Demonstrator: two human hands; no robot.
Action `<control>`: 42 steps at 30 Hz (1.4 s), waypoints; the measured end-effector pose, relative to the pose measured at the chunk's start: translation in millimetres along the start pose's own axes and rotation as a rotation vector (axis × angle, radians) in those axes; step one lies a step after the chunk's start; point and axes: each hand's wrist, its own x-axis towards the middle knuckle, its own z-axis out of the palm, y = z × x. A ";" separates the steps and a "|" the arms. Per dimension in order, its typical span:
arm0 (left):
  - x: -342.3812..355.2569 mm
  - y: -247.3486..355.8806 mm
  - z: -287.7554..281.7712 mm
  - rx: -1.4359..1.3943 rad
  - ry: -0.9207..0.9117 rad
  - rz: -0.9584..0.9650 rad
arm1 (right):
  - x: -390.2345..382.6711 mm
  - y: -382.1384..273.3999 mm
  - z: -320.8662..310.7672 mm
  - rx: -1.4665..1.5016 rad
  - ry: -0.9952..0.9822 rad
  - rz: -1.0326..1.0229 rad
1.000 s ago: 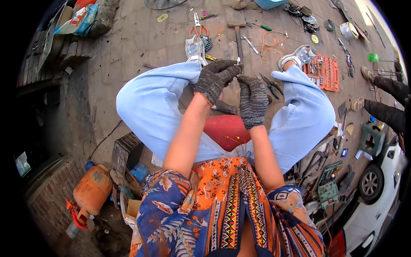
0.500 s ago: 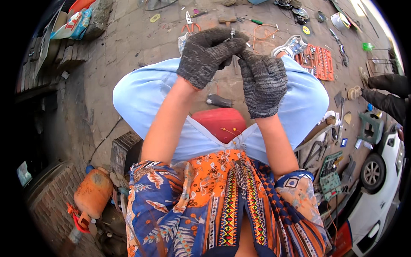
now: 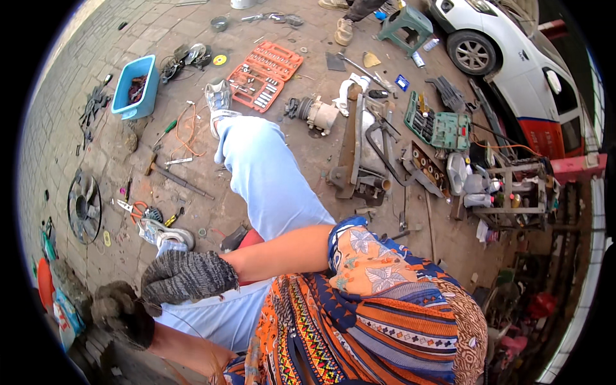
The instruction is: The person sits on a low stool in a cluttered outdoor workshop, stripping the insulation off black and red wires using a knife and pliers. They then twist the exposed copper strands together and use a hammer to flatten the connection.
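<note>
Gloves cover both hands, low at the left of the view. The left hand point(image 3: 122, 314) sits furthest left, in a dark, dirty knit glove, near the picture's dark rim; its fingers are curled inward, but whether they grip anything cannot be told. Just beside it, up and to the right, the right hand point(image 3: 186, 277) wears a grey knit glove, fingers bent together in a loose fist over the lower edge of the pale blue trousers point(image 3: 269, 179); nothing shows between the fingers. Just above that hand a grey sneaker point(image 3: 163, 234) rests on the paved ground point(image 3: 96, 83), with orange-handled pliers point(image 3: 131, 208) near its left. Further left lies a round dark metal disc point(image 3: 83, 206). Up the picture a blue plastic tub point(image 3: 136, 86) holds dark parts, well apart from the hands. The right forearm runs from the glove toward a bright patterned shirt point(image 3: 378, 308) at the bottom centre. One trouser leg stretches up to a second sneaker point(image 3: 218, 96). Beside that foot lies an open orange socket set point(image 3: 264, 76). Further right stands a grey engine part point(image 3: 321, 114), then long rusty metal brackets point(image 3: 359, 147), then a green tool case point(image 3: 439, 125). A white car point(image 3: 513, 51) fills the top right corner, and another person's shoe point(image 3: 344, 31) shows at the top edge.
</note>
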 end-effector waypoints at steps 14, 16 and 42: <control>16.7 -33.9 -22.9 0.032 0.270 -0.517 | -29.2 36.8 -38.9 -0.695 0.309 -0.058; 14.6 -27.7 -20.2 -0.019 0.316 -0.523 | -27.9 27.8 -40.6 -0.959 0.273 0.001; -46.7 85.6 74.0 -0.506 -0.333 -0.055 | -98.6 -41.2 64.8 0.482 -0.710 0.242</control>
